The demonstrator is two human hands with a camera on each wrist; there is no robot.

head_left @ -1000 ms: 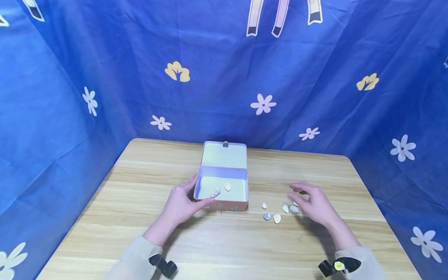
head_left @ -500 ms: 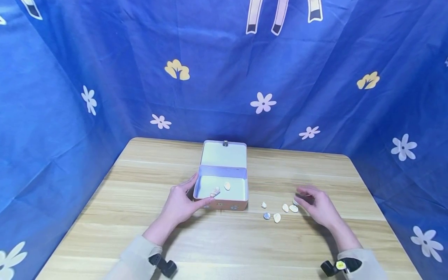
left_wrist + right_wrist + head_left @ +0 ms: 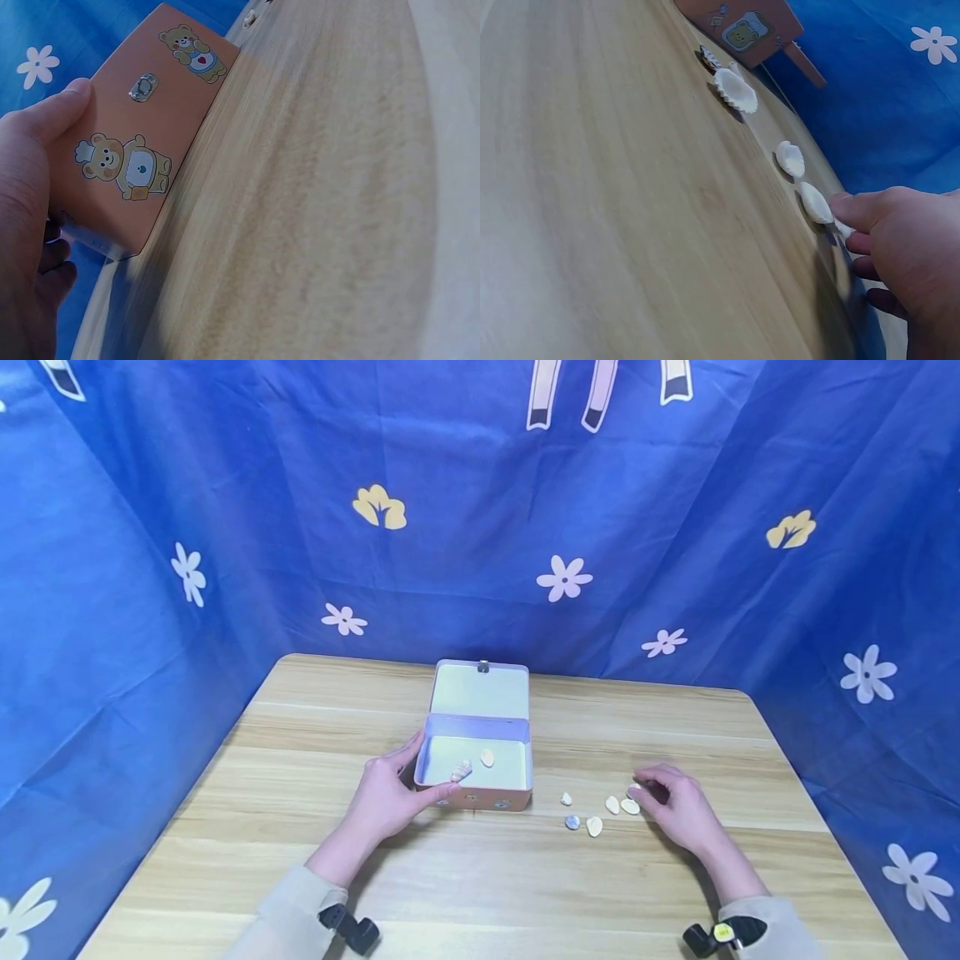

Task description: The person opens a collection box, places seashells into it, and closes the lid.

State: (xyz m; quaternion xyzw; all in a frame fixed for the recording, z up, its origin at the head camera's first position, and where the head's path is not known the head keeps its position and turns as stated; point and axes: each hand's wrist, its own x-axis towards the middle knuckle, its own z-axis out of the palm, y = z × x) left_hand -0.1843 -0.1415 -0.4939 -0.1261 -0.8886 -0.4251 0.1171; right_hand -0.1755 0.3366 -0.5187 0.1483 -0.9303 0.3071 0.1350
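Note:
My left hand (image 3: 386,795) grips the near left corner of an open tin box (image 3: 517,802); the thumb lies on its front, the fingers along its left side. In the left wrist view, bears and a metal catch decorate the orange front of the box (image 3: 180,97). Two seashells lie inside, one of them a striped shell (image 3: 461,771). On the right, my right hand (image 3: 681,810) has thumb and fingers around a small white seashell (image 3: 843,228), mostly hidden by them. Just beside it lies an oval white shell (image 3: 815,202) on the table.
More shells lie between box and right hand: a bluish shell (image 3: 572,822), a ribbed white shell (image 3: 736,91) and a small pale shell (image 3: 566,799). The lid (image 3: 481,690) leans back behind the box. A blue curtain (image 3: 465,593) stands along the wooden table's (image 3: 300,710) far edge.
My right hand has come slightly down and its thumb and fingers have closed in on the white seashell. The left hand has stayed at the box.

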